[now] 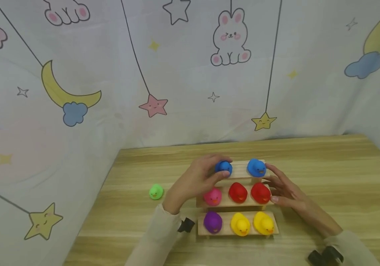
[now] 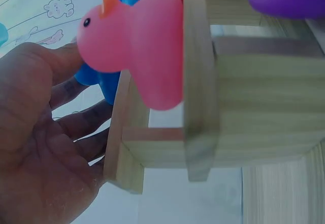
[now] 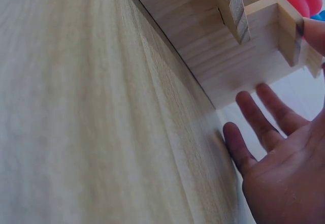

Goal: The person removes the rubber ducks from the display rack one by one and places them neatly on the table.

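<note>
A three-tier wooden stand (image 1: 240,173) bears small rubber ducks. On its top step my left hand (image 1: 196,178) holds the left blue duck (image 1: 224,168) between thumb and fingers. A second blue duck (image 1: 256,168) sits at that step's right end. My right hand (image 1: 288,193) is at the stand's right side, fingers spread and loosely extended, the thumb near a red duck (image 1: 261,193). A pink duck (image 2: 152,46) and another red duck (image 1: 238,192) share the middle step. Along the bottom step are a purple duck (image 1: 213,222) and two yellow ducks (image 1: 240,224).
A green duck (image 1: 156,192) sits on the wooden table (image 1: 126,221) left of the stand. Behind the table hangs a pale curtain (image 1: 190,74) printed with stars, moons and rabbits. Black wrist mounts (image 1: 186,225) are strapped over the sleeves.
</note>
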Demonstrator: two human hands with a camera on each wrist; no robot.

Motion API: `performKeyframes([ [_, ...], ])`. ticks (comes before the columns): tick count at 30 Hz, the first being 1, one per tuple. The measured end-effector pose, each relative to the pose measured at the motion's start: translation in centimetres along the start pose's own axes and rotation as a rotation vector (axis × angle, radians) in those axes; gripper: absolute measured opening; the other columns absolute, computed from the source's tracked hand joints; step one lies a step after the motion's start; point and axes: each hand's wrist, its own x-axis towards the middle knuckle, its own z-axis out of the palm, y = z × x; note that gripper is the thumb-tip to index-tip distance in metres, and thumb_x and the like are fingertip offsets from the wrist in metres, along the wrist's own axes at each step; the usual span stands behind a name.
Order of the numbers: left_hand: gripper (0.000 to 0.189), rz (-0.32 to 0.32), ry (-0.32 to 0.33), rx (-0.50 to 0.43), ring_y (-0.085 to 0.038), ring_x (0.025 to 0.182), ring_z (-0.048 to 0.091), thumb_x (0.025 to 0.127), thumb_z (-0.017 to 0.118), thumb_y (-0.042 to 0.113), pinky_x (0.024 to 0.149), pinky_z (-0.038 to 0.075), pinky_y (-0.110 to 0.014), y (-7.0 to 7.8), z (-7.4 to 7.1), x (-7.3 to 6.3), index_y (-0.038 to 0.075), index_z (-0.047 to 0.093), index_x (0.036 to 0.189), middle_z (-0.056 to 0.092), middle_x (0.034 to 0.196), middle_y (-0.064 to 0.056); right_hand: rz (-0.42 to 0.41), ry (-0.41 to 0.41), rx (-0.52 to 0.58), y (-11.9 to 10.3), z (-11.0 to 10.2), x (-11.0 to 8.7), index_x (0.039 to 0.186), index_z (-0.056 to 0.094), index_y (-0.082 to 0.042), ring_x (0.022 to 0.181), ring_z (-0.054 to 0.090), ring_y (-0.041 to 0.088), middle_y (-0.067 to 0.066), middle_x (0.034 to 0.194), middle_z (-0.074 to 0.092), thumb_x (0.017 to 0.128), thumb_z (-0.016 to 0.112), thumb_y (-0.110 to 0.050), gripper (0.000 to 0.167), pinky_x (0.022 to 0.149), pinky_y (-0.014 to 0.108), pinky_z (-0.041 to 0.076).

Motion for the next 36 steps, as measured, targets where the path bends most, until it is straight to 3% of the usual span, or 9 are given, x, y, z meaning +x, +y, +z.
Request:
performKeyframes([
  [5, 0.039, 0.001, 0.028, 0.021, -0.026, 0.138, 0.065, 0.105, 0.071, 0.023, 0.122, 0.050, -0.045, -0.4, -0.5, -0.6, 0.011, 0.066, 0.142, 0.071, 0.145, -0.005, 0.013, 0.006, -0.003, 0.0, 0.0, 0.1, 0.174, 0.009, -0.025, 0.135, 0.055, -0.008, -0.023, 0.155, 0.048, 0.102, 0.056, -0.009, 0.088, 0.106, 0.019, 0.050],
  [11, 0.039, 0.016, 0.051, 0.020, -0.025, 0.131, 0.067, 0.104, 0.072, 0.020, 0.118, 0.054, -0.045, -1.1, -1.1, -1.5, 0.009, 0.066, 0.141, 0.072, 0.140, -0.006, 0.014, 0.012, -0.012, 0.0, 0.1, 0.2, 0.174, 0.010, -0.025, 0.134, 0.055, -0.008, 0.026, 0.166, 0.043, 0.101, 0.058, -0.010, 0.089, 0.105, 0.019, 0.051],
  [13, 0.037, 0.029, 0.055, 0.024, -0.025, 0.129, 0.068, 0.104, 0.071, 0.020, 0.117, 0.054, -0.044, -1.4, -1.1, -1.7, 0.008, 0.066, 0.140, 0.073, 0.139, -0.006, 0.017, 0.012, -0.020, 0.0, 0.1, 0.2, 0.174, 0.010, -0.025, 0.133, 0.056, -0.008, 0.022, 0.166, 0.045, 0.101, 0.058, -0.011, 0.088, 0.105, 0.020, 0.052],
  [18, 0.036, 0.041, 0.075, 0.031, -0.024, 0.126, 0.068, 0.105, 0.070, 0.020, 0.114, 0.056, -0.043, -1.8, -1.1, -2.2, 0.008, 0.066, 0.139, 0.073, 0.137, -0.007, 0.027, 0.012, -0.019, 0.0, 0.0, 0.1, 0.174, 0.010, -0.026, 0.134, 0.055, -0.008, -0.017, 0.158, 0.048, 0.101, 0.057, -0.012, 0.088, 0.105, 0.020, 0.051],
  [19, 0.037, 0.037, 0.079, 0.028, -0.024, 0.126, 0.068, 0.105, 0.070, 0.020, 0.114, 0.057, -0.043, -1.9, -1.1, -2.3, 0.008, 0.066, 0.140, 0.073, 0.137, -0.007, 0.027, 0.011, -0.017, 0.0, 0.0, 0.1, 0.174, 0.010, -0.026, 0.134, 0.055, -0.008, -0.016, 0.158, 0.047, 0.101, 0.057, -0.012, 0.088, 0.106, 0.020, 0.051],
  [25, 0.038, 0.013, 0.095, 0.012, -0.023, 0.124, 0.068, 0.104, 0.071, 0.018, 0.111, 0.059, -0.041, -2.1, -1.5, -3.0, 0.007, 0.066, 0.140, 0.073, 0.136, -0.006, 0.036, 0.013, -0.024, -0.1, 0.1, 0.1, 0.174, 0.010, -0.028, 0.135, 0.054, -0.008, 0.019, 0.167, 0.042, 0.102, 0.058, -0.014, 0.088, 0.106, 0.018, 0.050],
  [30, 0.038, 0.006, 0.099, 0.008, -0.022, 0.122, 0.069, 0.104, 0.071, 0.018, 0.111, 0.058, -0.040, -2.4, -1.9, -3.5, 0.006, 0.066, 0.139, 0.073, 0.134, -0.006, 0.022, 0.014, -0.018, -0.1, 0.1, 0.2, 0.174, 0.010, -0.026, 0.135, 0.055, -0.008, -0.009, 0.161, 0.046, 0.101, 0.057, -0.012, 0.088, 0.106, 0.018, 0.049],
  [32, 0.037, 0.004, 0.101, 0.007, -0.022, 0.123, 0.069, 0.104, 0.071, 0.019, 0.112, 0.058, -0.041, -2.5, -1.9, -3.7, 0.006, 0.066, 0.139, 0.073, 0.134, -0.005, 0.029, 0.014, -0.017, -0.1, 0.1, 0.1, 0.174, 0.010, -0.027, 0.135, 0.055, -0.008, -0.012, 0.160, 0.046, 0.102, 0.057, -0.013, 0.088, 0.106, 0.018, 0.049],
  [36, 0.037, 0.003, 0.108, 0.006, -0.021, 0.126, 0.069, 0.104, 0.071, 0.019, 0.113, 0.058, -0.041, -2.7, -2.2, -4.0, 0.007, 0.066, 0.139, 0.073, 0.136, -0.005, 0.046, 0.013, -0.013, -0.2, 0.1, 0.1, 0.174, 0.009, -0.028, 0.134, 0.055, -0.009, 0.018, 0.168, 0.042, 0.102, 0.058, -0.014, 0.088, 0.105, 0.018, 0.050],
])
